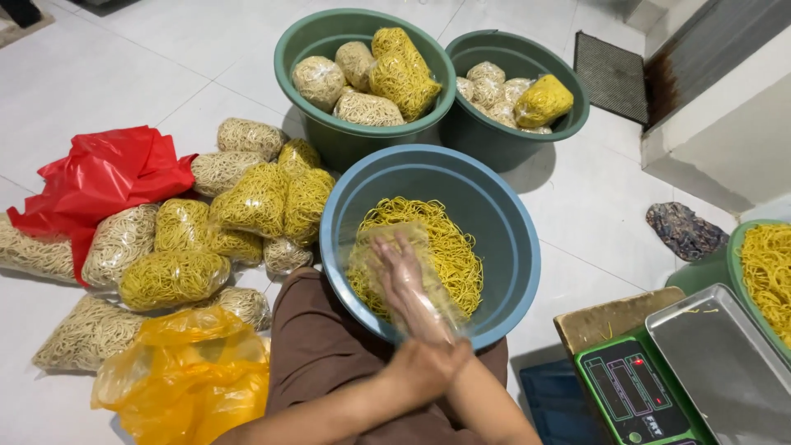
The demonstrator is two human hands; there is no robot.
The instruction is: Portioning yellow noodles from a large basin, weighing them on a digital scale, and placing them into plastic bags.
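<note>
Your right hand [401, 268], fingers flat inside a clear plastic bag [387, 272], presses on the yellow noodles [445, 247] in the blue basin [511, 239] at frame centre. Your left hand [424, 367] grips the bag's mouth around your right wrist.

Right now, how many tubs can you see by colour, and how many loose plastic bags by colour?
Green tubs: 3, two at the back and one at the right edge
Blue tubs: 1, the tub of loose yellow noodles
Red plastic bags: 1
Yellow plastic bags: 1
Total: 6
</note>
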